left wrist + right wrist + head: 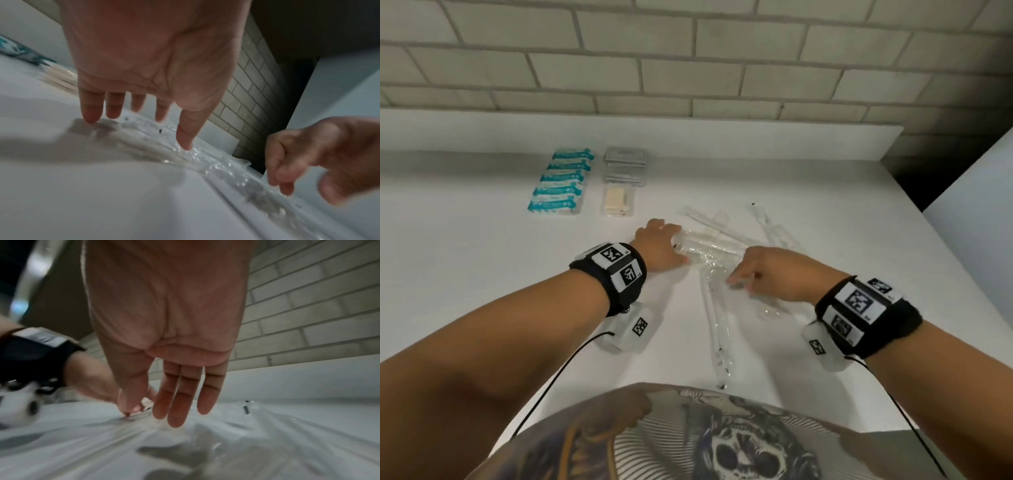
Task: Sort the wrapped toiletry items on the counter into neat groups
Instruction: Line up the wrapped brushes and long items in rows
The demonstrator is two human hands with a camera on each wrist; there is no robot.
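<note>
Here, left hand (659, 245) spread flat on clear-wrapped items (709, 248), right hand (774, 274) fingers straight, touching them.

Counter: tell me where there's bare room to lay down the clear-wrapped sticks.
Bare counter lies left of the left hand, below the teal packets. More stretches right of the grey packets, along the wall. Crowded: the clear-wrapped sticks scattered around both hands, including the right hand.
</note>
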